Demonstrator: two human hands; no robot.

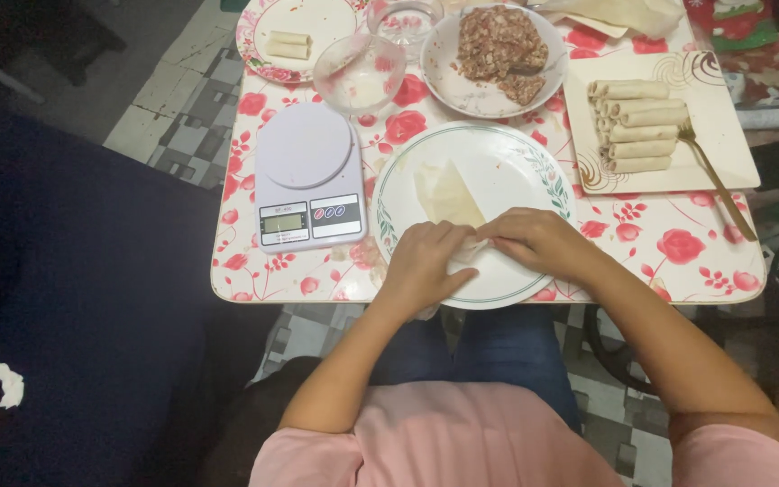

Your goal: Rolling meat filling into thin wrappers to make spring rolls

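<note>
Two hands meet over the round white green-rimmed plate at the table's near edge. Left: white digital kitchen scale, well apart. Left hand, fingers curled, pinches the pale thin pastry wrapper at its near end. Right hand grips the same fold, fingertips touching the left's. Right: cream square tray of rolled wrappers, apart.

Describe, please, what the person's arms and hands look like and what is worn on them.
Both arms are bare from the short pink sleeves of a T-shirt down to the fingers. The left hand and the right hand wear no gloves, and no ring, watch or bracelet shows in this view.
</note>
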